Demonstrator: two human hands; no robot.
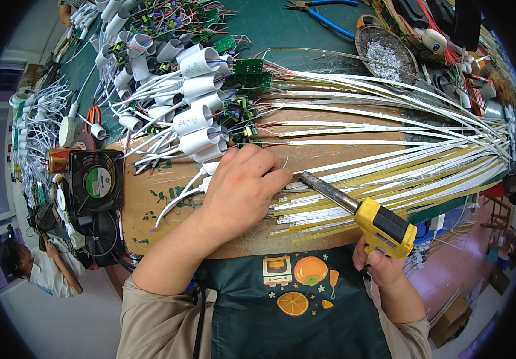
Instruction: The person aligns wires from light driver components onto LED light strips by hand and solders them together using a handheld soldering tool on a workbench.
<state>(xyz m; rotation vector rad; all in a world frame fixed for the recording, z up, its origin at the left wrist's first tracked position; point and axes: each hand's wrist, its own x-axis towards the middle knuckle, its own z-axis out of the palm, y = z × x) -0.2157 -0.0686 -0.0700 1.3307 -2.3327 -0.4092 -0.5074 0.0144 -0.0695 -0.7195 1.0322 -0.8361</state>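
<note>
My right hand (381,263) grips a yellow and black soldering gun (386,227) by its handle. The gun's dark metal barrel points up and left, its tip close to my left fingers. My left hand (240,186) is closed over the near end of a row of white plastic tubes (192,119). Its thumb and forefinger press together, and what they pinch is too small and covered to make out. Green circuit boards (249,67) stick out of the tubes, with thin red wires running to long white LED strips (353,124). Nearer strips (323,206) lie beside the gun tip, their left ends loose.
A brown board (168,194) covers part of the green table. To the left stands a black fan (96,183). A round dish of silvery bits (386,57) and blue-handled pliers (329,21) lie at the back. Another person (48,266) is at the far left.
</note>
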